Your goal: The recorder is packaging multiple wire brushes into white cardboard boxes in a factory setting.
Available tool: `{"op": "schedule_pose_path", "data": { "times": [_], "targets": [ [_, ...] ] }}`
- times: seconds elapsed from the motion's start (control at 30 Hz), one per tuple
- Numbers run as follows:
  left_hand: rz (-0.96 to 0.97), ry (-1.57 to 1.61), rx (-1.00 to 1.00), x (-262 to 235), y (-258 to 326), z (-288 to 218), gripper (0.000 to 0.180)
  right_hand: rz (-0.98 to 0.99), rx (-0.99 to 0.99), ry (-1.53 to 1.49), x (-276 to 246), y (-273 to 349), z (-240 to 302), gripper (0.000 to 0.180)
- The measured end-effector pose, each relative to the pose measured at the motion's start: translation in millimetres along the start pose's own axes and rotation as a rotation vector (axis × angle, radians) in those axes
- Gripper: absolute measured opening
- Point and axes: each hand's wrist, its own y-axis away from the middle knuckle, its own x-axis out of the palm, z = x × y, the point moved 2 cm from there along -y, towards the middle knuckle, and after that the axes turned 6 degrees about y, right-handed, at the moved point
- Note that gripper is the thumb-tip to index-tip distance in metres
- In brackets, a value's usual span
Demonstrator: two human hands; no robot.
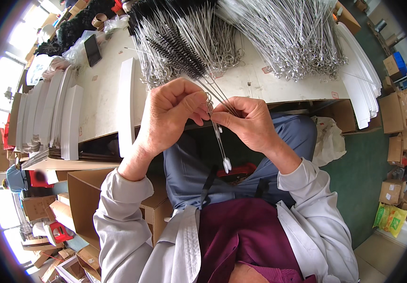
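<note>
A small bundle of black bristle brushes (180,47) on twisted wire stems was held over the near edge of the worktop (104,89), bristle ends slanting up and away across it, wire stems (220,101) running down to the looped ends. From those loops a thin metal chain (218,137) hung straight down below the worktop's edge, ending in a small white tag (227,164)

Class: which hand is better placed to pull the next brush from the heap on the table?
Probably the left hand: it lies just below the black bottle brushes, whereas the right hand pinches the wire stems.
</note>
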Motion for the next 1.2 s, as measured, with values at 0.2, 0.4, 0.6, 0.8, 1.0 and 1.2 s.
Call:
{"op": "schedule_pose_path", "data": {
  "times": [0.2, 0.4, 0.6, 0.8, 1.0, 1.2],
  "targets": [
    [-0.019, -0.018, -0.014, -1, 1, 3, 0.016, 0.020, -0.012, 0.059, -4, 0, 3, 0.014],
    [-0.026, -0.083, -0.002, -5, 1, 6, 0.015, 0.003, -0.019, 0.080, -7, 2, 4, 0.015],
    [-0.061, -0.181, 0.046, -3, 3, 3, 0.013, -0.011, -0.067, 0.116, -12, 3, 4, 0.017],
    [-0.110, -0.316, 0.076, 1, 6, 0, 0.009, 0.040, -0.079, 0.152, -13, 2, -3, 0.018],
    [-0.171, -0.666, 0.229, 4, 11, -4, 0.003, 0.129, -0.018, 0.248, -18, 4, 4, 0.024],
    [-0.157, -0.629, 0.285, -1, 11, -2, 0.000, 0.176, 0.014, 0.188, -18, 3, -6, 0.026]
  ]
}}
